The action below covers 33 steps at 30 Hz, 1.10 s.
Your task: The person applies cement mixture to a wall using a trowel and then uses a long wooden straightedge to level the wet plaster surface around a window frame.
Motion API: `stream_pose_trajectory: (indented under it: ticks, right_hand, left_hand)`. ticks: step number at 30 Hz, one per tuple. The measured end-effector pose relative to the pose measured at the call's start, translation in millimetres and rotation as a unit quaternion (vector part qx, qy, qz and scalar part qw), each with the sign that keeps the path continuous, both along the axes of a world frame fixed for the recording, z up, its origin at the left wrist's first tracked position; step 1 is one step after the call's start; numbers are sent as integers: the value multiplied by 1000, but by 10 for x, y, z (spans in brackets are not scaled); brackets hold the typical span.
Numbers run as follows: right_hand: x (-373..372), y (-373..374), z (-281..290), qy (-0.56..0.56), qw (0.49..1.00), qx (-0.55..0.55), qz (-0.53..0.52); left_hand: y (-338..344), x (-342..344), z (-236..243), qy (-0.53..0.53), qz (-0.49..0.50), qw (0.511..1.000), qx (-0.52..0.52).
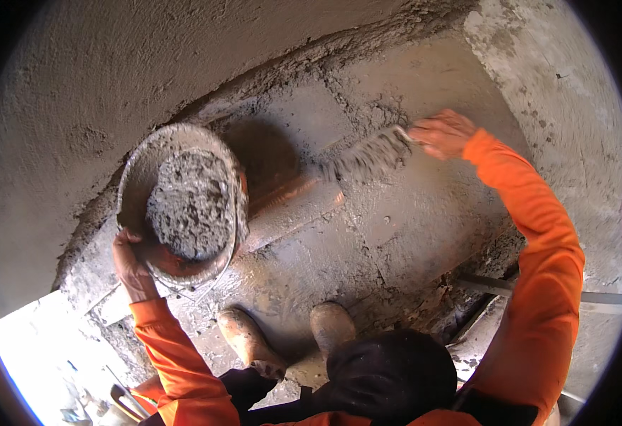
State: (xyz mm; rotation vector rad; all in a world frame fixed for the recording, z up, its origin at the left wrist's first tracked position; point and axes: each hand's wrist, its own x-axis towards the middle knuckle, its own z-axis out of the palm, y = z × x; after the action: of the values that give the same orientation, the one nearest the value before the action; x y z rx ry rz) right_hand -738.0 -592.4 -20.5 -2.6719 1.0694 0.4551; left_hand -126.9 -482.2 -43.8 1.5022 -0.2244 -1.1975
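Note:
My left hand [130, 261] grips the near left rim of a mortar-smeared bucket [136, 186], which is tilted so its mouth faces me. Wet grey mortar [191, 202] fills much of it, and a thin wire handle hangs along its right side. Out to the right, my right hand [441, 133] is closed round the handle of a trowel [401, 133]. Grey mortar [367, 156] covers and blurs the trowel's blade, which points left toward the bucket. Beneath both hands lies a wet, mortar-streaked platform [431, 206].
A rough plastered wall [112, 78] rises at the far left, with crumbly mortar along its foot. Another wall [559, 92] stands to the right. My two muddy boots [248, 339] are on the platform. A metal bar [488, 285] and a gap lie at its near right edge.

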Motion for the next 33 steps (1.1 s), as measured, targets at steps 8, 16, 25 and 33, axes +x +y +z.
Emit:
stream_pose_trajectory:
  ticks: [8,16,25,33]
  right_hand:
    - [-181,-585,-242,80,971,-122,-188]
    - [-296,244,145,111,990,-47,-71]
    - [-135,828,-54,116,954,-19,-275]
    - [-391,1288,-6,-176,791,45,-584]
  left_hand:
    - [-55,-372,10,-12,25,999,-31]
    - [-6,-333,74,-10,2,1000,-22]
    - [207,-740,320,-37,-39,993,-101]
    - [572,-1043,28,67,146,975,-151]
